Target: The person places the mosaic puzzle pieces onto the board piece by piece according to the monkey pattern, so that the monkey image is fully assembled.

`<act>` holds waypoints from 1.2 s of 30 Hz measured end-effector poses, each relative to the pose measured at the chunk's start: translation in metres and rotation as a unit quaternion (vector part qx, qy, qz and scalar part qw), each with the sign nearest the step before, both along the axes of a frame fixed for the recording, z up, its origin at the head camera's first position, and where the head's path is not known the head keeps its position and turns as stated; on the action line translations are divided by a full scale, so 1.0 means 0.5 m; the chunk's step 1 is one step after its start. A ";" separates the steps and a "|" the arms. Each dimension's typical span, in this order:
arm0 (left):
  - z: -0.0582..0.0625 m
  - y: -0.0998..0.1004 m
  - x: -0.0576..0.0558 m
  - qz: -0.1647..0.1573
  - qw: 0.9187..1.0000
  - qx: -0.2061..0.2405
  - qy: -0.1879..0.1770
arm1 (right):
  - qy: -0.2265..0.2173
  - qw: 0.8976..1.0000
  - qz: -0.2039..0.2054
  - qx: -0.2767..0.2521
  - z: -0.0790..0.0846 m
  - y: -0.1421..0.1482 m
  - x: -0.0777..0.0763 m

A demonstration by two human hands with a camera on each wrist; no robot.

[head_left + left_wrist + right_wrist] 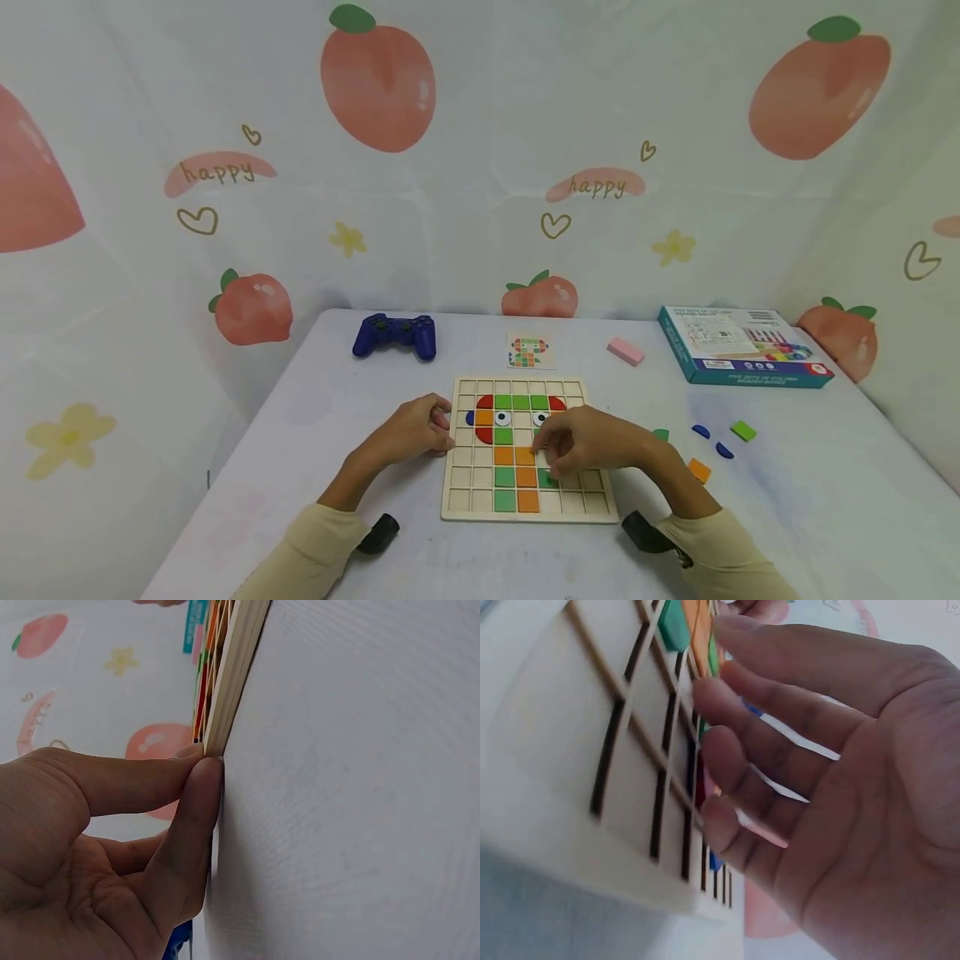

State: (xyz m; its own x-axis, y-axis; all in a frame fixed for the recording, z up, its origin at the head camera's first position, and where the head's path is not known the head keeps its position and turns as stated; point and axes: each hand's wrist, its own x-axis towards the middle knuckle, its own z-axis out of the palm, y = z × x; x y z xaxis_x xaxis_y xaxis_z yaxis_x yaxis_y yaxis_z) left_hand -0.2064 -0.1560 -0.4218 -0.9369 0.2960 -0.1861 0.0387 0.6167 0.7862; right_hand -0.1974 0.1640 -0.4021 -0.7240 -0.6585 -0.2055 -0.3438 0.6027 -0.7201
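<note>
A wooden grid board (pixel 483 504) lies on the table, with red, green, orange and blue pieces and two eye tiles set in its squares. My left hand (pixel 414 427) pinches the board's left edge between thumb and finger, as the left wrist view shows up close. Over the board's right half hovers my right hand (pixel 596 442), fingers loosely bent and spread. In the right wrist view its thumb tip is beside a green piece (pixel 675 626) on the grid; whether they touch I cannot tell. Nothing shows between its fingers in that view.
Behind the board lie a pattern card (pixel 531 352) and a pink block (pixel 626 351). A blue game controller (pixel 395 335) sits back left, a flat box (pixel 746 347) back right. Loose pieces on the right include a green square (pixel 743 431), an orange square (pixel 699 471) and blue half-circles (pixel 724 451).
</note>
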 end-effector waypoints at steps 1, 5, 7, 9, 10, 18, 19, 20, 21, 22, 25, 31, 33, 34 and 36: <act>0.000 0.000 0.000 -0.001 1.000 0.001 0.000 | 0.001 1.000 -0.009 -0.002 -0.001 0.004 -0.001; 0.001 0.000 0.000 -0.002 1.000 0.003 0.000 | 0.007 0.999 -0.047 -0.007 -0.001 0.026 -0.005; 0.002 0.000 0.000 -0.002 1.000 0.001 0.000 | 0.017 0.997 -0.070 -0.005 0.001 0.043 -0.006; 0.003 0.000 0.000 -0.002 1.000 -0.002 0.000 | 0.033 0.996 -0.088 -0.002 0.001 0.065 -0.007; 0.002 0.000 -0.001 0.000 1.000 -0.003 -0.001 | 0.044 0.995 -0.095 -0.001 0.001 0.076 -0.007; 0.000 0.001 -0.003 0.001 1.000 -0.005 -0.002 | 0.103 0.983 -0.154 0.016 0.000 0.179 0.002; 0.000 0.001 -0.003 0.000 1.000 -0.007 0.001 | 0.106 0.981 -0.163 0.020 0.001 0.192 0.005; 0.000 0.001 -0.003 -0.001 1.000 -0.009 0.001 | 0.109 0.979 -0.172 0.025 0.002 0.206 0.007; 0.000 0.002 -0.002 0.001 1.000 -0.009 0.001 | 0.111 0.977 -0.179 0.027 0.002 0.219 0.010; 0.000 0.003 -0.002 0.003 1.000 -0.009 0.000 | 0.112 0.976 -0.185 0.032 0.002 0.233 0.013; 0.001 0.003 0.000 0.005 1.000 -0.007 0.000 | 0.110 0.973 -0.197 0.040 0.000 0.273 0.021; 0.001 0.003 -0.001 -0.002 1.000 -0.008 0.007 | 0.094 0.967 -0.225 0.072 -0.004 0.353 0.036; 0.000 0.001 -0.002 -0.006 1.000 -0.010 0.011 | 0.085 0.964 -0.238 0.084 -0.003 0.376 0.038; 0.000 0.000 -0.002 -0.009 1.000 -0.010 0.015 | 0.081 0.962 -0.244 0.089 -0.002 0.387 0.039; 0.000 0.000 -0.001 -0.009 1.000 -0.008 0.014 | 0.076 0.960 -0.253 0.094 -0.001 0.406 0.042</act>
